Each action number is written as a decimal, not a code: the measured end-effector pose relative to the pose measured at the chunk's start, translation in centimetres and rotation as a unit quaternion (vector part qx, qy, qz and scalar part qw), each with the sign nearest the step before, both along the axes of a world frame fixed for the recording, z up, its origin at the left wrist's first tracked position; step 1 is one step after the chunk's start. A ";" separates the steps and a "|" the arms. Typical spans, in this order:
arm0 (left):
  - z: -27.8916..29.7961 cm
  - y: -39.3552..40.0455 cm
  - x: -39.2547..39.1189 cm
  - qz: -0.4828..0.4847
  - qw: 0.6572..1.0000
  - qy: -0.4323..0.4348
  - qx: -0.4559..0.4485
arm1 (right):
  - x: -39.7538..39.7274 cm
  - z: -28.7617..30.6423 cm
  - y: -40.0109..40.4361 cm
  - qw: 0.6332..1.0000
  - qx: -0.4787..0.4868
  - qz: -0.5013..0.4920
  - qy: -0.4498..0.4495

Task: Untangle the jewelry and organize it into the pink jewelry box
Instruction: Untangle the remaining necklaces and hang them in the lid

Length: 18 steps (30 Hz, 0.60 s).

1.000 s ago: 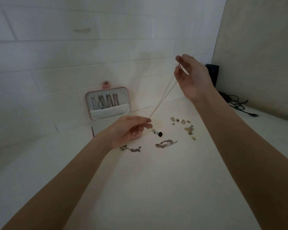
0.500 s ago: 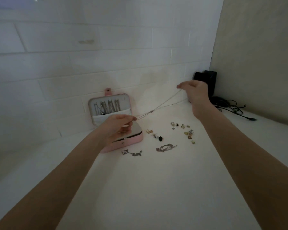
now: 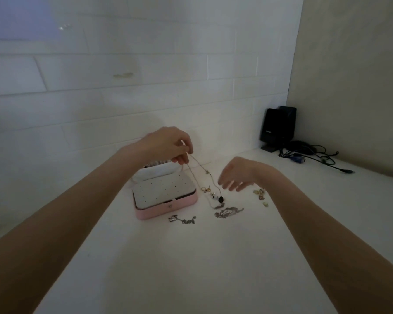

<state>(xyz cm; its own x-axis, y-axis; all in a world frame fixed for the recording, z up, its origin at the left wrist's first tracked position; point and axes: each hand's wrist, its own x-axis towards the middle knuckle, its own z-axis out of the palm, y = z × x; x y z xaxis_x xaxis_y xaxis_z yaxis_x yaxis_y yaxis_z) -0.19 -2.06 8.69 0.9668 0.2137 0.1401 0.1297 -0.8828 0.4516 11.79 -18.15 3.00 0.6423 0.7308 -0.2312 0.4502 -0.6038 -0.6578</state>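
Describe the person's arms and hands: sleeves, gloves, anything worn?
Both forearms are bare right up to the frame edge, with no sleeves in view. The left hand and right hand have no gloves. No watch, bracelet or ring shows on either; the dim light could hide a thin ring.

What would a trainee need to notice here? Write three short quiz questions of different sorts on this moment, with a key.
1. True or false: the right hand grips the thin chain necklace.
2. Which hand pinches the necklace above the pink jewelry box? A) left hand B) right hand C) both
3. Fill in: the black speaker stands in the far ____ corner of the table.

Key: 1. False; its fingers are spread and hold nothing. 2. A. 3. right.
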 end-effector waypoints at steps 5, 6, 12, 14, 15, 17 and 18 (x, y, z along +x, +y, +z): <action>1.4 -1.0 0.1 -0.029 0.998 0.004 0.061 | -1.8 1.8 2.3 0.948 0.259 0.060 0.173; 1.6 -0.9 -0.1 -0.027 0.997 -0.010 0.077 | -2.4 1.8 2.6 0.932 0.275 0.077 0.223; 1.9 0.5 -0.9 0.018 0.993 -0.114 0.027 | -3.5 1.2 2.7 0.875 0.319 0.095 0.351; 1.8 1.1 -1.2 0.039 0.989 -0.142 -0.034 | -3.2 1.3 2.3 0.894 0.310 0.079 0.315; 1.7 1.4 -1.4 0.044 0.985 -0.151 -0.075 | -2.9 1.4 2.1 0.902 0.308 0.064 0.297; 1.3 2.0 -2.1 0.046 0.971 -0.163 -0.170 | -2.0 1.6 1.5 0.918 0.303 0.035 0.254; 1.0 2.3 -2.4 0.044 0.962 -0.167 -0.211 | -1.6 1.7 1.3 0.928 0.294 0.028 0.227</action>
